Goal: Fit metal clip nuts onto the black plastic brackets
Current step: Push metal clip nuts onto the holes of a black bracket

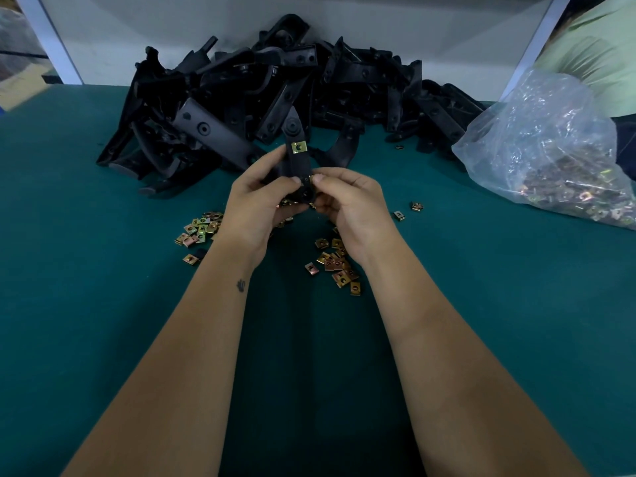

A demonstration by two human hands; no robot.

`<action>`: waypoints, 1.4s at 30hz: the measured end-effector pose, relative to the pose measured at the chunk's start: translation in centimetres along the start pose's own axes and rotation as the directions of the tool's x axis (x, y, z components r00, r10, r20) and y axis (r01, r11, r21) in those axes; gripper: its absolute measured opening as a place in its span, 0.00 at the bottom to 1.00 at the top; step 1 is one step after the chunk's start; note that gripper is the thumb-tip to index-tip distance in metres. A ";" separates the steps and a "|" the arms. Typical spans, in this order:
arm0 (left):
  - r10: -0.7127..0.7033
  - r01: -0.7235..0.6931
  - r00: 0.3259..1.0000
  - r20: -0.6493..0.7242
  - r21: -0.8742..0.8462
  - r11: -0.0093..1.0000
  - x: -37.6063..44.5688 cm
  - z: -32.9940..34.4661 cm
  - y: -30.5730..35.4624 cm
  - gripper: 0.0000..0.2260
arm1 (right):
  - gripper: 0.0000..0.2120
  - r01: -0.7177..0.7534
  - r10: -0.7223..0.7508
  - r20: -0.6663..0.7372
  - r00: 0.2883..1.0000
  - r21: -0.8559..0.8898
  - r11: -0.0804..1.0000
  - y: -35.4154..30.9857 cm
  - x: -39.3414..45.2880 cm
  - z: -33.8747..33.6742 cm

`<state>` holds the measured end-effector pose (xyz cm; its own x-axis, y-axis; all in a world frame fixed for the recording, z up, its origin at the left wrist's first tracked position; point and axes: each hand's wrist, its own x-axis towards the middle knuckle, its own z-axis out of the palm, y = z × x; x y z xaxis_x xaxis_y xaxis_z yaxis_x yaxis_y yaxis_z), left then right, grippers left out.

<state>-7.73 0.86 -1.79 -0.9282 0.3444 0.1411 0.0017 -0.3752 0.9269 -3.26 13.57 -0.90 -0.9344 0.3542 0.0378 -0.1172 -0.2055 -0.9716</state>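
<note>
From the head view I see one clear plastic bag [547, 146] lying at the far right of the green table [103, 304]. It is full of little metal clip nuts, too many and too blurry for me to count. Its open side sags toward the table. In the middle, both hands are up above the table. My left hand [253, 204] is wrapped around the low part of one black bracket [296, 163], so it is gripping that bracket and holding it standing up. One gold clip nut [298, 147] already sits on the bracket, up near its top end. My right hand [354, 204] pinches a second clip nut [311, 179] with thumb and finger, right against the side of the bracket. Far behind the hands is one big pile of black brackets [275, 91], leaning on the white wall [172, 25]. There are too many mixed up for me to count. On the table I see two bunches of loose clip nuts: a left bunch [199, 230] near my left wrist with about a dozen, and a right bunch [337, 263] near my right wrist with about a dozen too. Two more nuts [407, 211] lie alone to the right, and one tiny one [399, 147] lies far off beside the pile.
</note>
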 end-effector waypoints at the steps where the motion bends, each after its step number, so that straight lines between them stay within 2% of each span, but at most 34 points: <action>1: 0.008 -0.008 1.000 0.009 0.010 1.000 0.0 0.0 0.0 0.18 | 0.07 -0.003 0.003 -0.005 1.000 -0.007 1.000 0.0 0.0 0.1; 11: 0.071 -0.078 0.993 0.091 0.079 0.994 -0.4 -0.4 0.0 0.19 | 0.04 0.004 -0.003 0.008 1.000 -0.099 0.995 0.3 -0.1 0.0; 35: 0.058 -0.059 0.998 0.016 0.056 0.997 -0.6 0.4 -0.5 0.21 | 0.09 0.029 -0.030 -0.016 0.999 -0.030 0.999 0.4 -0.2 0.6; 42: 0.045 -0.047 0.998 0.045 0.038 0.998 -0.7 0.4 -0.3 0.20 | 0.06 0.049 -0.048 0.012 0.999 -0.098 0.994 0.5 -0.6 0.8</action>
<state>-6.88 1.07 -2.02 -0.9096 0.3654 0.1979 0.0589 -0.3582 0.9318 -3.05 12.53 -1.24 -0.9315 0.3530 0.0871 -0.1293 -0.0977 -0.9868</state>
